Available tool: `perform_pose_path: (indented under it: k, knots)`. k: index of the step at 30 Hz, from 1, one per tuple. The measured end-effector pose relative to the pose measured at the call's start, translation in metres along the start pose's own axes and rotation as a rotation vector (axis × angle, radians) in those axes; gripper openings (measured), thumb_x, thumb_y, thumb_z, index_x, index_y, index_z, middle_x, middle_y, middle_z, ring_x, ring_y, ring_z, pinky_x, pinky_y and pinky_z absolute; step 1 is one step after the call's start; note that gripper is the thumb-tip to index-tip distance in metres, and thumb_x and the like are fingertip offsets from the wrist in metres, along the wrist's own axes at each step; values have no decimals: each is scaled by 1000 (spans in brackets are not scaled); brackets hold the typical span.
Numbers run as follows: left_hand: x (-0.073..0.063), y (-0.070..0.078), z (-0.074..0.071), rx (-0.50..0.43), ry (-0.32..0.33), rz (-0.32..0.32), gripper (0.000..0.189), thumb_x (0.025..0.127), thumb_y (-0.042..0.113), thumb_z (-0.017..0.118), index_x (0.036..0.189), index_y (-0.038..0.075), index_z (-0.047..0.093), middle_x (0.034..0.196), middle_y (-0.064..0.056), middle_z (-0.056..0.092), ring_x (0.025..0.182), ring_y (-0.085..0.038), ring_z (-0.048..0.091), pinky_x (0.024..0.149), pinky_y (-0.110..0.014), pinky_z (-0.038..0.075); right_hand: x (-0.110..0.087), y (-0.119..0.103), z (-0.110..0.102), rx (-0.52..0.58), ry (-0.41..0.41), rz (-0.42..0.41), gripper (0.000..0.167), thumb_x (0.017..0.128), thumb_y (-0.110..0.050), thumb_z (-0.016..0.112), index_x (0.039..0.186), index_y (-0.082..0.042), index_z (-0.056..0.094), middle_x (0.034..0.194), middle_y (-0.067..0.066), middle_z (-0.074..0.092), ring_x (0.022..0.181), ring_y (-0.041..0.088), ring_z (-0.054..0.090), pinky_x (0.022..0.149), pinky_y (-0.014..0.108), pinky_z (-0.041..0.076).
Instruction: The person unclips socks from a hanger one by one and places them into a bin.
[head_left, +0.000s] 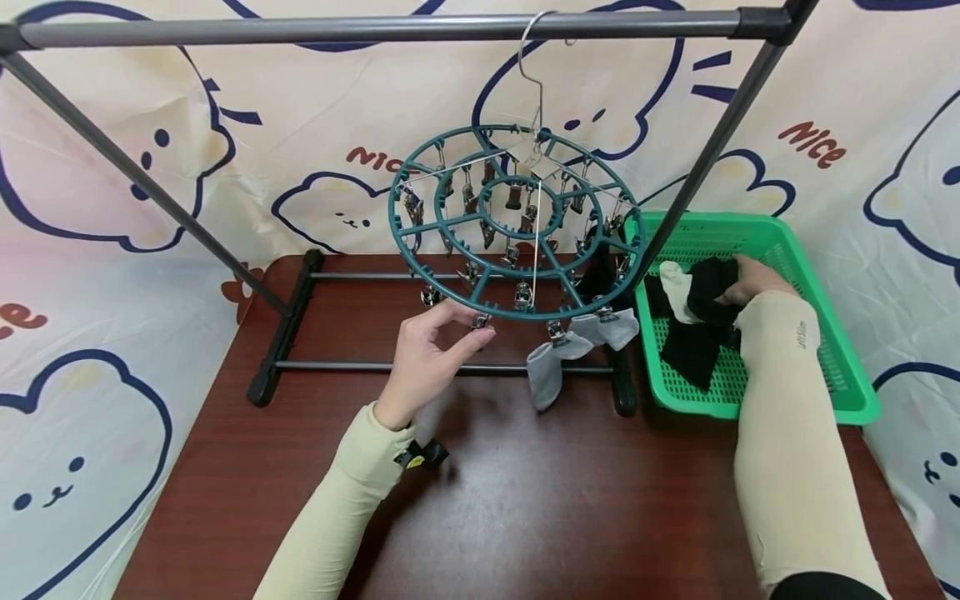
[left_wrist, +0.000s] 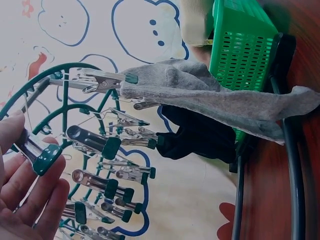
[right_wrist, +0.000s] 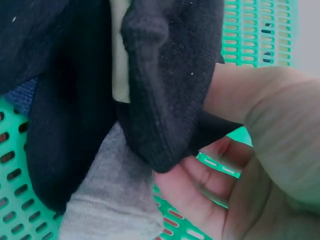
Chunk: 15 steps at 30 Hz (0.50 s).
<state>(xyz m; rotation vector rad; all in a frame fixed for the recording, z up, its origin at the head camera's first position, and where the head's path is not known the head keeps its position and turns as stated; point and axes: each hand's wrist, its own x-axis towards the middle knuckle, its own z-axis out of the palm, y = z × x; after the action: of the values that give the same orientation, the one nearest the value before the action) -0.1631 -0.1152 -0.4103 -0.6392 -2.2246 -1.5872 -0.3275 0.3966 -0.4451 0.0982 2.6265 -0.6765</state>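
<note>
Rack (head_left: 375, 32): top cut off by the frame. Green basket (head_left: 843, 358), right; forearm hides part. Round clip hanger (head_left: 536, 315) hangs off rack. Right hand (head_left: 757, 279) in basket, gripping black sock (head_left: 708, 292), some fingertips hidden. Left hand (head_left: 431, 354) pinches metal clip (left_wrist: 42, 155) at hanger's near rim. Gray socks (head_left: 546, 379) clipped alongside; dark garment (left_wrist: 197, 132) behind, shape unclear.

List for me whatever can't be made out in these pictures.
- Head view: much of the black cloth hanging at the back, hidden by the hanger.
- Head view: the print on the right sleeve, too small to read.
- Left wrist view: most of the right grip, hidden by the basket.
- Right wrist view: the thumb tip, behind the black sock.
- Right wrist view: the grey sock's lower end, cut off by the bottom edge.
</note>
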Motion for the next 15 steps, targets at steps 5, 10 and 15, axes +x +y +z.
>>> perform_pose_path:
  k: [5,10,15]
  knots:
    - [0,-1,-2,-8,0,6,18,90,7,79,107,9,76,98,-6,78,100,-17,70,86,-30,52,-1,-2,0,-8,1,18,104,101,-28,63,162,-10,-20,162,43,1,141,68,14,109,77,29]
    - [-1,-1,-2,-5,-1,3,18,90,7,79,107,8,76,97,-5,78,100,-17,70,87,-30,53,-6,-3,0,-64,-38,20,92,103,-25,57,164,-4,-8,160,45,6,140,69,16,106,77,32]
    - [-2,-1,-3,-4,2,1,17,90,9,79,107,8,76,98,-6,78,100,-18,70,87,-31,53,-7,-3,1,-104,-105,2,81,104,-26,51,163,2,4,160,45,8,142,67,13,107,76,32]
